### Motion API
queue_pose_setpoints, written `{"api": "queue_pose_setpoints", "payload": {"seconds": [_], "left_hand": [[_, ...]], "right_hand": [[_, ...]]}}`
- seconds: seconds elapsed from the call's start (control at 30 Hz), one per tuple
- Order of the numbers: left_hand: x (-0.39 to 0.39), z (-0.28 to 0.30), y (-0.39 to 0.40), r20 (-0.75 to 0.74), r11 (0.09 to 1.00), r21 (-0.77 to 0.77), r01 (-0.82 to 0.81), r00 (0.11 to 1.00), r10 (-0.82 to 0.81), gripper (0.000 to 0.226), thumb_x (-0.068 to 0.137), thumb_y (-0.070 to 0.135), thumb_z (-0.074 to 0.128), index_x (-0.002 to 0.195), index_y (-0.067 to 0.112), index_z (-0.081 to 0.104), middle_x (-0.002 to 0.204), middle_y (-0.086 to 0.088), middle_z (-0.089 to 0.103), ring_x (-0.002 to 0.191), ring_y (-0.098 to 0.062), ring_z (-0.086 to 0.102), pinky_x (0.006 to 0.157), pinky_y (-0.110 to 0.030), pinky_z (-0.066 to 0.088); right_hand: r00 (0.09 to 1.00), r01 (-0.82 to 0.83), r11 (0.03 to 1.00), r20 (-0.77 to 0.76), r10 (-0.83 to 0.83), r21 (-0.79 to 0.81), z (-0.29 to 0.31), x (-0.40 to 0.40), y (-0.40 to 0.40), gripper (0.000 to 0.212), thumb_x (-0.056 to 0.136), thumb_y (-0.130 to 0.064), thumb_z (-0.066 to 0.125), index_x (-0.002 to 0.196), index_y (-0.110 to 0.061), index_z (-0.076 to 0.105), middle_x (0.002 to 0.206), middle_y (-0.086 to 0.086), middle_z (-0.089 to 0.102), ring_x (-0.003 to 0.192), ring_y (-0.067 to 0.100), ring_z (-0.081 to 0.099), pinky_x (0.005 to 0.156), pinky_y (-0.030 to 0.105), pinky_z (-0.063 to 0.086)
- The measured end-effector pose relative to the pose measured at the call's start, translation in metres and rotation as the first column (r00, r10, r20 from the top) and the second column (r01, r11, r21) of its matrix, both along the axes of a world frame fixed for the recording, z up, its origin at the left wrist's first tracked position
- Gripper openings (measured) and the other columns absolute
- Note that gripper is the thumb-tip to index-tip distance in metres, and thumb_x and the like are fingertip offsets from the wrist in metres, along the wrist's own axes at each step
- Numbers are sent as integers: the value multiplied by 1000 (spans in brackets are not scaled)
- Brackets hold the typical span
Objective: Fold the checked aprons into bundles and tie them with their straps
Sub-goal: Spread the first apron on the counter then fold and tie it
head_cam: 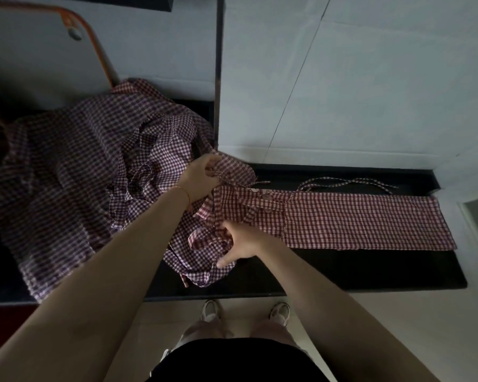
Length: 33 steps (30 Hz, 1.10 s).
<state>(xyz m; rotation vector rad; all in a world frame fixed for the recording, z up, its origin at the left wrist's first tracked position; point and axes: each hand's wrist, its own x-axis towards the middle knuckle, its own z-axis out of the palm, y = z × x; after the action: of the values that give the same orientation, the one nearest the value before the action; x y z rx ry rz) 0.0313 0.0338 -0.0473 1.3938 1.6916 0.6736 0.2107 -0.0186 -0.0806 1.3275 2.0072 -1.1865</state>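
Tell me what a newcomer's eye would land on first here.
First, the two hands at centre: the left hand pinches a strap and the right hand grips bunched checked cloth. Next, the folded apron lying flat in a long strip to the right on the dark counter. A big heap of checked aprons fills the left.

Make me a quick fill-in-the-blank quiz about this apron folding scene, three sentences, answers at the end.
1. The folded apron lies flat on a ____ counter.
2. The heap of aprons lies to the ____ of the folded one.
3. The left hand wears a thin ____ at the wrist.

Answers: black; left; bracelet
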Motion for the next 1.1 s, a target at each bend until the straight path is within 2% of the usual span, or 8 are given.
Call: {"api": "queue_pose_setpoints", "payload": {"seconds": [0.2,0.33,0.43,0.57,0.67,0.83,0.97,1.1], "left_hand": [[-6,-15,-21,-124,950,-306,56,987,-98,69,82,22,75,143,14,44,126,-9,58,111,-26,58,98,-36,49],[-7,-20,-26,-88,940,-340,24,994,-58,49,83,18,73,130,16,58,122,-11,64,107,-25,61,94,-35,51],[0,-10,-27,96,938,-347,-1,995,37,26,88,12,65,113,17,66,91,-8,67,71,-15,59,62,-27,49],[8,10,-24,319,863,-471,181,948,-24,53,86,62,61,117,19,66,105,-2,69,87,-15,65,77,-28,52],[6,17,-21,46,840,-435,323,940,-337,82,68,74,70,131,22,58,124,6,59,115,-16,55,104,-38,44],[0,17,-13,-331,798,-505,330,779,-532,37,77,37,78,103,10,73,92,-10,75,72,-16,63,66,-25,49],[-3,10,-12,-365,793,-531,298,764,-531,26,82,36,73,90,12,75,79,-3,73,70,-15,64,63,-25,47],[-7,2,-11,-546,934,-334,129,781,-303,29,92,22,58,118,14,68,119,-10,66,104,-26,62,85,-34,51]], "right_hand": [[998,-10,971,-52,22,238,-8,0,-5,15,93,-18,64,105,-12,70,103,4,69,96,22,66,82,31,53],[986,140,988,-99,-133,63,12,6,11,23,90,-20,60,93,3,65,82,16,62,74,22,56,67,33,44],[948,254,967,-195,-251,-13,39,8,26,14,90,-20,55,85,-7,59,76,5,53,69,13,47,66,27,39],[890,354,934,-290,-350,-42,59,9,46,15,89,-26,62,91,-13,67,90,2,65,83,13,60,72,26,45],[945,239,969,-244,-216,68,63,8,54,25,87,-18,64,113,-19,64,102,-2,63,94,15,60,71,23,46],[941,274,953,-239,-238,131,52,6,51,37,86,-10,64,123,-16,65,112,1,66,92,13,59,68,16,42],[885,341,924,-390,-254,174,40,-3,48,22,88,-13,66,109,-16,73,103,-1,70,92,18,65,78,27,51],[896,406,805,-363,-257,432,20,-5,50,21,94,-15,55,110,-13,68,110,5,65,100,20,58,87,36,48]]}}
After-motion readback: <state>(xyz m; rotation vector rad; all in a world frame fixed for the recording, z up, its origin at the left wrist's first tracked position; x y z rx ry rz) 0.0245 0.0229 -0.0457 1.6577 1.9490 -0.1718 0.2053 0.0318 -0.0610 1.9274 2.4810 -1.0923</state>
